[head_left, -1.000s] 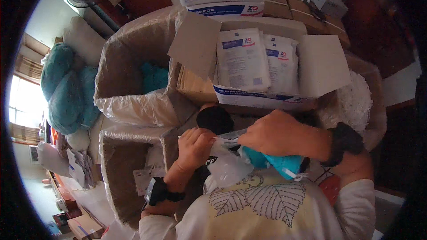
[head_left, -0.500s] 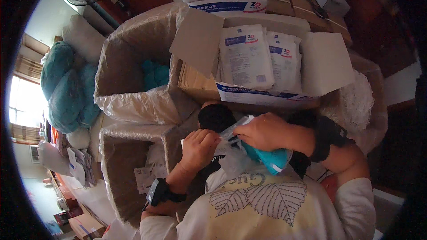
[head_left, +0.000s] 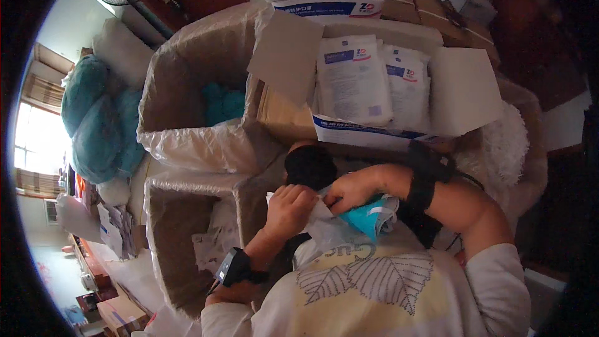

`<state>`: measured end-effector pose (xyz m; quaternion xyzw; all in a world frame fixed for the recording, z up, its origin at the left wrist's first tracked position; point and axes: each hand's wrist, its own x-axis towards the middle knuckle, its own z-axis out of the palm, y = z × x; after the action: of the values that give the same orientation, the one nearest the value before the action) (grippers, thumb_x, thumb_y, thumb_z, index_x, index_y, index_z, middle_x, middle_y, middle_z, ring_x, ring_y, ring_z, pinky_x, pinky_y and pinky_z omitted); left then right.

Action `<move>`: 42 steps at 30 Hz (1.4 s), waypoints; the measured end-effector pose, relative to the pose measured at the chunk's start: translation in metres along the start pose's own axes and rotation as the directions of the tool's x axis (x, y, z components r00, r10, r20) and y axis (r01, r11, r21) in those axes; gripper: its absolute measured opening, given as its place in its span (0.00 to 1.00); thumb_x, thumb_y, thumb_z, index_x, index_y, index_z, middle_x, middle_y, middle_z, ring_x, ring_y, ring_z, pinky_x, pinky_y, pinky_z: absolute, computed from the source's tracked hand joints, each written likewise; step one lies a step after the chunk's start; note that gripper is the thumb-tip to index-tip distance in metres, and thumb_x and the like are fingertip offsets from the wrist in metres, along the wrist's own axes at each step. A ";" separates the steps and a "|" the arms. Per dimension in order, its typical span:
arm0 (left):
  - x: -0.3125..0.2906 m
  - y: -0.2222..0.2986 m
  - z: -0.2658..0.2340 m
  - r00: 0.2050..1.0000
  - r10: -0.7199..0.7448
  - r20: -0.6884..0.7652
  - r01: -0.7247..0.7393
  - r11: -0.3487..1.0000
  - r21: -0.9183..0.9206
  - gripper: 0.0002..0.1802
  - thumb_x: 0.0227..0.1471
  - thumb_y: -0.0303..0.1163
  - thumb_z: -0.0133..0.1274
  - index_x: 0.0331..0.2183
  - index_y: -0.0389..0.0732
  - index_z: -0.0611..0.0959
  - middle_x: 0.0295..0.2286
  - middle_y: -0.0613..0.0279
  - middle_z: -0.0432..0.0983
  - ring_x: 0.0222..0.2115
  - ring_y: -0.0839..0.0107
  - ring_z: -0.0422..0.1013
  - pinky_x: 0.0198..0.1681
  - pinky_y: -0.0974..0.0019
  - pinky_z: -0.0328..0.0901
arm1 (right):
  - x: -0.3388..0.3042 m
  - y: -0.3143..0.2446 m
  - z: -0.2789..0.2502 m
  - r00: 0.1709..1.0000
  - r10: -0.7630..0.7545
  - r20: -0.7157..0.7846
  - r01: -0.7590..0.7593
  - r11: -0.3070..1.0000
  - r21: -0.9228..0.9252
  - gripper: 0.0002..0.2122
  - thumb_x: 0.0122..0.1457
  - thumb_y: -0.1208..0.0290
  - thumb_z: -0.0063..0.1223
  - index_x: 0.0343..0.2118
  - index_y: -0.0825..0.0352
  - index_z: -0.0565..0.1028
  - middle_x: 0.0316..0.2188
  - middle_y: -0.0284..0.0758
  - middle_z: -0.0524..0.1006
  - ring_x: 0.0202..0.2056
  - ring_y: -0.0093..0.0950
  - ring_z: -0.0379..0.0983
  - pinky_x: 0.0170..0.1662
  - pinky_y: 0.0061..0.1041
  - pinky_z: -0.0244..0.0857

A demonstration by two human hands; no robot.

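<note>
My left hand [head_left: 291, 211] is closed in a pinch on the upper edge of a translucent plastic bag [head_left: 329, 226] in front of my chest. Beside it, my right hand [head_left: 357, 191] has its fingers curled at the same bag's edge; the fingertips are partly hidden. A teal face mask [head_left: 367, 217] with a white strip lies below my right hand, against the bag and my shirt. How much of it is inside the bag I cannot tell.
Ahead stands an open carton [head_left: 368, 131] with white printed packets [head_left: 355, 81] upright inside. Left of it, a plastic-lined box [head_left: 193, 143] holds teal items [head_left: 223, 105]. Nearer, another lined box [head_left: 187, 182] contains papers and clear plastic. Large teal bundles [head_left: 93, 131] are piled farther left.
My right hand has come down and closer to my left hand at the bag's edge. The teal mask now sits higher and more bunched under my right wrist.
</note>
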<state>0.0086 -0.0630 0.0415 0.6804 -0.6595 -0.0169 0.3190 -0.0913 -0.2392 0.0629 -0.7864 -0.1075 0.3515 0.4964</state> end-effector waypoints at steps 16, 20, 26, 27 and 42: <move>-0.017 0.007 -0.003 0.983 -0.184 -0.026 0.183 0.983 -0.033 0.09 0.39 0.28 0.53 0.28 0.40 0.74 0.27 0.60 0.72 0.27 0.62 0.68 0.31 0.64 0.60 | -0.005 -0.003 0.037 0.834 0.193 -0.517 -0.307 0.941 -0.145 0.09 0.48 0.63 0.47 0.28 0.62 0.72 0.27 0.39 0.75 0.31 0.39 0.71 0.33 0.37 0.63; -0.020 0.007 -0.005 0.972 -0.235 0.005 0.235 0.972 -0.025 0.17 0.37 0.32 0.56 0.33 0.40 0.74 0.30 0.59 0.71 0.30 0.61 0.68 0.33 0.63 0.60 | -0.004 -0.009 0.040 0.781 0.200 -0.591 -0.313 0.945 -0.094 0.08 0.48 0.62 0.49 0.25 0.61 0.71 0.26 0.38 0.75 0.31 0.38 0.71 0.33 0.36 0.63; -0.024 0.005 -0.005 0.987 -0.160 0.003 0.160 0.987 -0.004 0.20 0.35 0.31 0.58 0.37 0.49 0.76 0.37 0.62 0.69 0.31 0.64 0.68 0.33 0.64 0.60 | -0.002 0.012 0.046 0.776 0.117 -0.620 -0.093 0.993 0.072 0.10 0.49 0.63 0.50 0.29 0.65 0.72 0.26 0.38 0.75 0.30 0.34 0.72 0.33 0.30 0.63; -0.025 0.004 -0.006 0.991 -0.126 0.037 0.125 0.992 0.014 0.19 0.35 0.31 0.58 0.36 0.51 0.77 0.38 0.62 0.68 0.31 0.65 0.67 0.33 0.64 0.60 | -0.001 0.018 0.046 0.799 0.100 -0.593 -0.043 0.993 0.109 0.10 0.49 0.64 0.50 0.29 0.66 0.73 0.26 0.38 0.75 0.29 0.33 0.72 0.33 0.29 0.63; -0.024 -0.007 -0.001 0.975 -0.198 0.096 0.209 0.972 -0.111 0.20 0.36 0.29 0.58 0.37 0.49 0.75 0.42 0.58 0.66 0.38 0.57 0.66 0.38 0.61 0.61 | -0.002 -0.007 0.042 0.703 0.154 -0.694 -0.274 0.960 -0.065 0.12 0.47 0.61 0.52 0.31 0.61 0.69 0.22 0.40 0.74 0.28 0.41 0.72 0.31 0.37 0.63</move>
<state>0.0122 -0.0415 0.0291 0.7225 -0.5970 -0.1181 0.3281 -0.1196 -0.2071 0.0591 -0.9050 0.1462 0.0834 0.3907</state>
